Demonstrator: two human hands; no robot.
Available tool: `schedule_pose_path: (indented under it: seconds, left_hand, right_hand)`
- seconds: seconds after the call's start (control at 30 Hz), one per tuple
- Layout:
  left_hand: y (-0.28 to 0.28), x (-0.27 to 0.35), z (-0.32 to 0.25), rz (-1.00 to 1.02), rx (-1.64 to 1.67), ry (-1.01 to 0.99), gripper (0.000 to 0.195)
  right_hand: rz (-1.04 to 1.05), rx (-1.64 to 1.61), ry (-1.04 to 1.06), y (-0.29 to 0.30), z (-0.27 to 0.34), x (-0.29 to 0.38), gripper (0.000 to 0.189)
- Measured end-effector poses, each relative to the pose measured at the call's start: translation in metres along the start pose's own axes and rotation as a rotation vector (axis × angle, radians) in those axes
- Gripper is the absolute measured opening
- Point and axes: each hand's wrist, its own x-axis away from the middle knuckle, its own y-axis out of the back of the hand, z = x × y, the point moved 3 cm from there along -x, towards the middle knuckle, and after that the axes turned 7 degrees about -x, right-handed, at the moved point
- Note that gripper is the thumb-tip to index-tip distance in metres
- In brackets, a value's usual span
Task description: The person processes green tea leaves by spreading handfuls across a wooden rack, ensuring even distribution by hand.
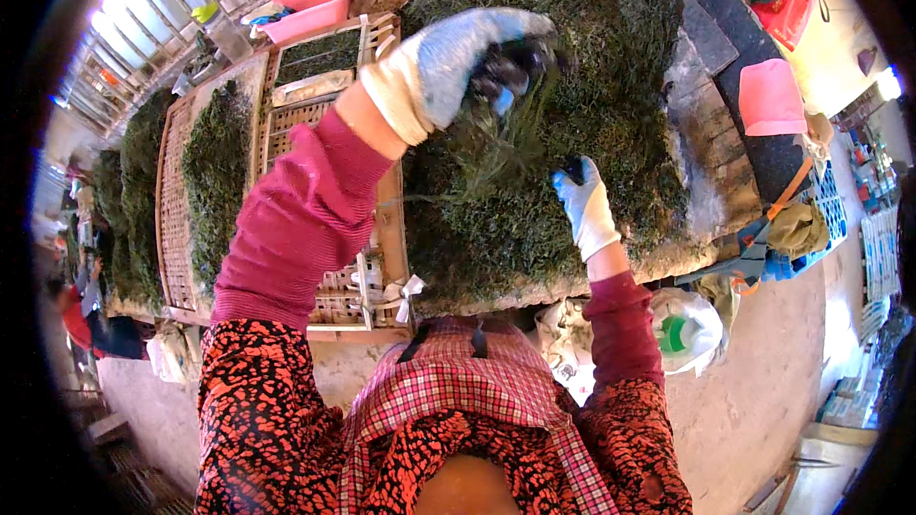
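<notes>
A wide heap of dark green, stringy seaweed covers the worktop in front of me. Above its left half is my left hand, in a white and blue work glove with dark fingers. Its fingers are curled around a thin tuft of seaweed whose strands hang down, blurred by motion. My right hand, gloved the same way, is low over the right half of the heap. Its dark fingertips touch or nearly touch the strands; whether they grip any cannot be told.
Left of the heap are woven wooden frames and another seaweed pile. A pink plastic tub stands at the back left. On the right are a stone ledge and a pink container. Another person is at far left.
</notes>
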Motion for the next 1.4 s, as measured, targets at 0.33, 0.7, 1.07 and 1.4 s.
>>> schedule_pose_path:
  seconds: [0.33,0.7,1.07,1.4]
  left_hand:
    - [0.016,0.002,-0.064,0.136,0.376,-0.04,0.019]
    - [0.021,0.045,-0.146,0.037,-0.674,-0.543,0.024]
    - [0.065,0.086,-0.132,-0.003,-0.655,-0.414,0.027]
    - [0.088,0.092,-0.074,0.218,-0.646,-0.106,0.032]
  right_hand:
    - [-0.014,0.746,1.322,-0.083,0.182,0.106,0.062]
    - [0.253,1.57,0.56,-0.134,0.06,-0.003,0.023]
    - [-0.004,-0.124,-0.02,0.047,-0.103,-0.073,0.018]
    - [0.063,1.498,0.469,0.04,0.14,-0.038,0.037]
